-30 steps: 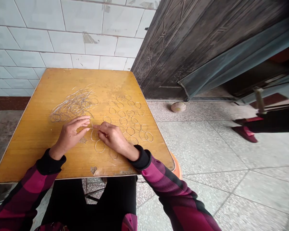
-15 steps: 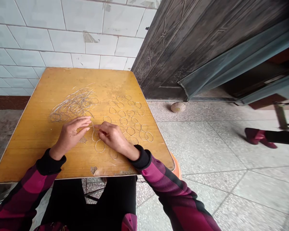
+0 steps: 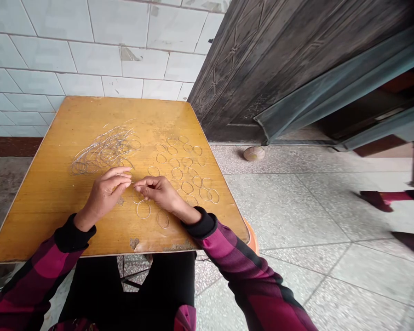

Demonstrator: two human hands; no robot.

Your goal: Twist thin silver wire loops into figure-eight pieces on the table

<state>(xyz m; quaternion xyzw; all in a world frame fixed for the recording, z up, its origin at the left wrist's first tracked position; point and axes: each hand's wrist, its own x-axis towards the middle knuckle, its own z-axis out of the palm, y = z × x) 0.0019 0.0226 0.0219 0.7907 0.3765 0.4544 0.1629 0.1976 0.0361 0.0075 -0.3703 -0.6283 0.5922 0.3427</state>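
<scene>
Over the wooden table [image 3: 51, 202], my left hand [image 3: 105, 193] pinches a thin metal wire [image 3: 132, 182] between thumb and fingers. My right hand [image 3: 160, 192] has its thumb and index finger closed on the same wire, a short gap from the left fingertips. Most of that wire is hidden by the fingers. Just behind my left hand lies a tangled pile of loose wires [image 3: 103, 149]. A wire ring [image 3: 149, 210] rests on the wood in front of my right hand. Several more wire rings [image 3: 177, 173] are spread beyond and to the right of it.
White wall tiles [image 3: 120, 18] rise behind the table, and a dark carved door [image 3: 227, 92] stands at the right. An orange stool edge [image 3: 252, 236] shows by the near right corner. On the floor are a round object [image 3: 254, 153] and a walking person's red shoe [image 3: 376, 201].
My right thumb and index finger have closed on the wire, and it no longer dangles visibly between my hands. The other person's feet have moved at the right.
</scene>
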